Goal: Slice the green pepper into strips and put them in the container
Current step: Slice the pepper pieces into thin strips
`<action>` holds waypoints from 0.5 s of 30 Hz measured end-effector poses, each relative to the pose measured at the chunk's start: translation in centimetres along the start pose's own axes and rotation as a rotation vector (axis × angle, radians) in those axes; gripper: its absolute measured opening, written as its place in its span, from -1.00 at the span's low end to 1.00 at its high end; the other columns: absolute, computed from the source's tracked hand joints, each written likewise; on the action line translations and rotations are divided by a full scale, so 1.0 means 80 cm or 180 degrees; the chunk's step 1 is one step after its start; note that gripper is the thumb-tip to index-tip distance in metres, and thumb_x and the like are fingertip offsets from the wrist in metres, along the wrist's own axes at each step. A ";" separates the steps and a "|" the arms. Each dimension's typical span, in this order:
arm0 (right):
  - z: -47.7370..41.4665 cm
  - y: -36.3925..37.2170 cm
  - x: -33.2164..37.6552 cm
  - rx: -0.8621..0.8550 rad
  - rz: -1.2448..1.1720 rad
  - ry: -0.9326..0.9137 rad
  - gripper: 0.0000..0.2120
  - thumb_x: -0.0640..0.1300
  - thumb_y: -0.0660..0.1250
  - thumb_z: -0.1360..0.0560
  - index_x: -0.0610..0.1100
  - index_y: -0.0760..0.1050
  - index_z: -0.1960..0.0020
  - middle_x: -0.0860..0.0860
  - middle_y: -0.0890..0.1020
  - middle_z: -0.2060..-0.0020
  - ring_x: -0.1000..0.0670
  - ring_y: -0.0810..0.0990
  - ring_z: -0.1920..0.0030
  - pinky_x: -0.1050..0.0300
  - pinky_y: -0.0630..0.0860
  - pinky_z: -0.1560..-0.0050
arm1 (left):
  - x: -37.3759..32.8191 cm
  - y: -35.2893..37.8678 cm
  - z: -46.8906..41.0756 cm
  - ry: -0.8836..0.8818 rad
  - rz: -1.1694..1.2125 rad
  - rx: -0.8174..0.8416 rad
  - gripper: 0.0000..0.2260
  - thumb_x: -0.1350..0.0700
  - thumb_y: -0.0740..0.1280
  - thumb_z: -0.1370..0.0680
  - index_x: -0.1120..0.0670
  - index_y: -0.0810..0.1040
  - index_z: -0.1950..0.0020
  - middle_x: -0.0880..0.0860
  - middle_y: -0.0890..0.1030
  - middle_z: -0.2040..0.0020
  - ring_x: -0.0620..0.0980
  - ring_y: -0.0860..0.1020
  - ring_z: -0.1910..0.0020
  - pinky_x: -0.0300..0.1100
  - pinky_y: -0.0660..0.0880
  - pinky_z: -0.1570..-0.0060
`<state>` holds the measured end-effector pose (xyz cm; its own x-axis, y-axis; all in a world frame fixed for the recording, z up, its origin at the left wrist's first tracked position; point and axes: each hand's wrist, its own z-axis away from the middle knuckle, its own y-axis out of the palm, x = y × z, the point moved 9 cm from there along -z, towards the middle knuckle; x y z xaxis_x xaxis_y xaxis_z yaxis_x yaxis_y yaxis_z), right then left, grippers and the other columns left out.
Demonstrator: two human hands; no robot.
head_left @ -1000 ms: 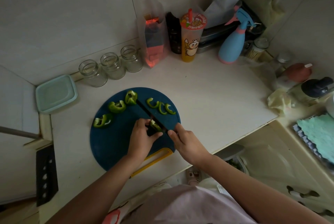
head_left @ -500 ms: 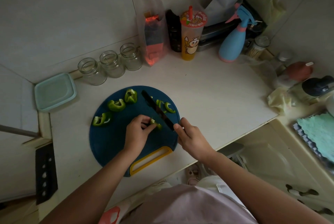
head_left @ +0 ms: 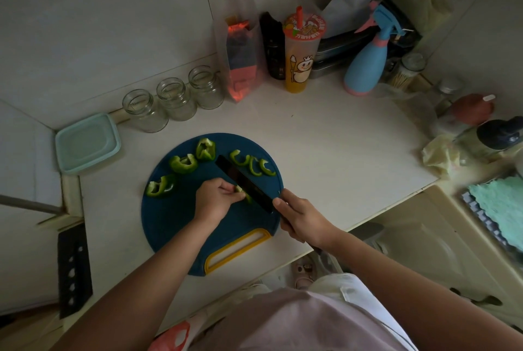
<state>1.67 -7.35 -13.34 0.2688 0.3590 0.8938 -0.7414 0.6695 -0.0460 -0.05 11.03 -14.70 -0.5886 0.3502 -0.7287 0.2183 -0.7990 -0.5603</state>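
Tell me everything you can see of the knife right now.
The knife has a long, dark, flat blade lying diagonally over the blue cutting board, tip toward the far left. The right hand covers its handle. The edge meets a small green pepper piece pinched by the left hand. Cut strips lie just beyond the blade.

The cutting board (head_left: 175,223) is my landmark; to its right the white counter (head_left: 339,152) lies bare, room for my hand to pass; behind the board three glass jars (head_left: 172,98) stand in a row, and further right a snack bag (head_left: 240,67), a drink cup (head_left: 301,59) and a blue spray bottle (head_left: 365,67) block the wall side; left of the board the teal container (head_left: 87,142) sits near — only a narrow strip between; on the board, pepper pieces (head_left: 184,163) crowd the far edge.
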 end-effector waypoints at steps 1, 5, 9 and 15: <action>0.000 0.001 -0.001 0.0012 0.0015 -0.0024 -0.73 -0.01 0.07 -0.64 -0.23 0.25 0.04 0.02 0.30 0.43 0.13 0.28 0.53 0.31 0.26 0.53 | 0.001 0.000 -0.001 -0.0027 0.0001 0.0004 -0.79 0.21 0.53 -0.35 0.07 0.49 0.26 -0.02 0.57 0.29 -0.18 0.53 0.30 -0.42 0.39 0.32; 0.001 0.003 -0.007 -0.0054 0.0132 -0.0036 -0.73 0.02 0.08 -0.64 -0.16 0.23 0.10 0.11 0.34 0.49 0.13 0.31 0.53 0.30 0.28 0.50 | 0.005 0.001 -0.003 -0.0083 -0.0008 0.0022 -0.80 0.21 0.54 -0.34 0.09 0.51 0.26 0.03 0.60 0.27 -0.07 0.57 0.26 -0.25 0.48 0.21; 0.004 0.005 -0.004 -0.0105 0.0488 -0.0153 -0.73 0.04 0.06 -0.64 -0.14 0.24 0.12 0.08 0.35 0.45 0.16 0.32 0.49 0.24 0.29 0.40 | 0.004 0.002 -0.004 -0.0103 -0.0041 0.0039 -0.82 0.20 0.53 -0.35 0.13 0.54 0.22 0.07 0.61 0.25 -0.02 0.58 0.24 -0.22 0.47 0.20; 0.008 0.007 -0.001 -0.0207 0.0983 -0.0248 -0.71 0.08 0.03 -0.63 -0.13 0.26 0.08 0.04 0.37 0.41 0.08 0.33 0.42 0.09 0.31 0.32 | 0.005 0.003 -0.004 -0.0167 0.0010 0.0078 -0.84 0.22 0.52 -0.36 0.13 0.55 0.23 0.06 0.61 0.26 -0.02 0.59 0.24 -0.27 0.46 0.24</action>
<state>0.86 -7.45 -13.18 -0.0126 0.5026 0.8644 -0.7390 0.5777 -0.3466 0.02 11.13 -15.20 -0.6282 0.3218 -0.7084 0.2015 -0.8121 -0.5476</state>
